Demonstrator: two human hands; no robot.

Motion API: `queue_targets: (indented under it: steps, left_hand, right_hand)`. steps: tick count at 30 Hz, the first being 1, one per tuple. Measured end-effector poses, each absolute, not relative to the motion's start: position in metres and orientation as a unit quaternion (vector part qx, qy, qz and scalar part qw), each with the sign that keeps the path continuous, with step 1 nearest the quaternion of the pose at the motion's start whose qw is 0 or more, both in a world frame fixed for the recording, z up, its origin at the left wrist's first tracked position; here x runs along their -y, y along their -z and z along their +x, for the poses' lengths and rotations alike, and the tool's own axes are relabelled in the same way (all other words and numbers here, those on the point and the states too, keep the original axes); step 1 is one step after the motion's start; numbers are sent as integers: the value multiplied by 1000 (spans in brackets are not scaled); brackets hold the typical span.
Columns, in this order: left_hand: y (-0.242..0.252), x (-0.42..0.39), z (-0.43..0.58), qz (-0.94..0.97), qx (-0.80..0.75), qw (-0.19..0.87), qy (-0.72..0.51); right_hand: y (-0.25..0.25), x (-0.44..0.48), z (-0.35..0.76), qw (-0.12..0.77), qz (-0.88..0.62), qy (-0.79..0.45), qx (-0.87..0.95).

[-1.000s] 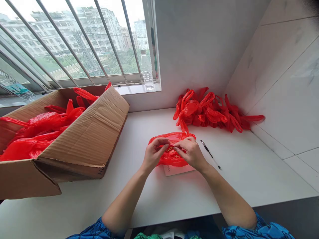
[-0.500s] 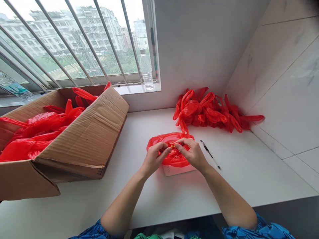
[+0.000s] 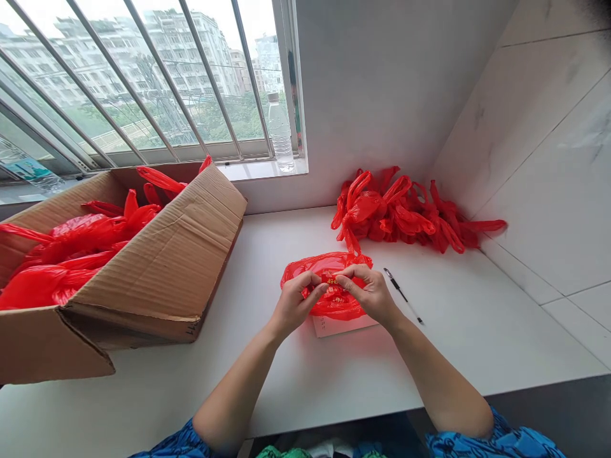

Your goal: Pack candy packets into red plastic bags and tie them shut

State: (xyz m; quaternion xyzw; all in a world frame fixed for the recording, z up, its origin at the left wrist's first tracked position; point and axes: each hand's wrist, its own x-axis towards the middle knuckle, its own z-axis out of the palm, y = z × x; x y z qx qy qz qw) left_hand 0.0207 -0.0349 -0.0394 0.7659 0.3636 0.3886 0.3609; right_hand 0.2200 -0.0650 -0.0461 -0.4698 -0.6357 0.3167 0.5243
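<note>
Head view: white table point(image 3: 286, 394). Cardboard box point(image 3: 165, 248), left, of red bags point(image 3: 83, 238); bag heap point(image 3: 394, 210), far right. Open red bag point(image 3: 337, 312), centre, partly hidden by left hand point(image 3: 296, 299) and right hand point(image 3: 370, 296), fingertips wider apart than a second ago. Pen point(image 3: 403, 296), right. Fingers pinch small red packet point(image 3: 329, 278) above bag, gold lettering now exposed.

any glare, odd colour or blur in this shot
Head view: sky through the barred window washed out near white; same view: reddish tint on the white table near the red plastic bag; same view: dark, blurred patch at the top right corner.
</note>
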Motion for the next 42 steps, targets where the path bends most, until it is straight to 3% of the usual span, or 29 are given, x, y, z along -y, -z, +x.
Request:
queue_targets:
  steps: [12,16,19,22,30,37,42]
  left_hand:
    - [39,36,22,753,-339,410,-388]
    - [41,32,18,773,-354,383,-360]
    - [49,27,12,817,-389,308,-293]
    - [61,24,9,854,-422,214,-216]
    - [80,29,20,830,-469,159,-255]
    - [70,26,22,805,-446,236,-313]
    - [59,28,23,751,-395,345,-400]
  right_hand:
    - [45,66,220,504,-470,-334,643]
    - [49,62,221,471,-497,-217,695]
    - [59,57,222,408,-529,-94,738]
    - [68,52,221,345,-544,-50,763]
    - [73,53,225,292,-536,-109,784]
    - [60,57,222,302,-527,-196,770]
    - [54,59,221,338,-493,-261,758]
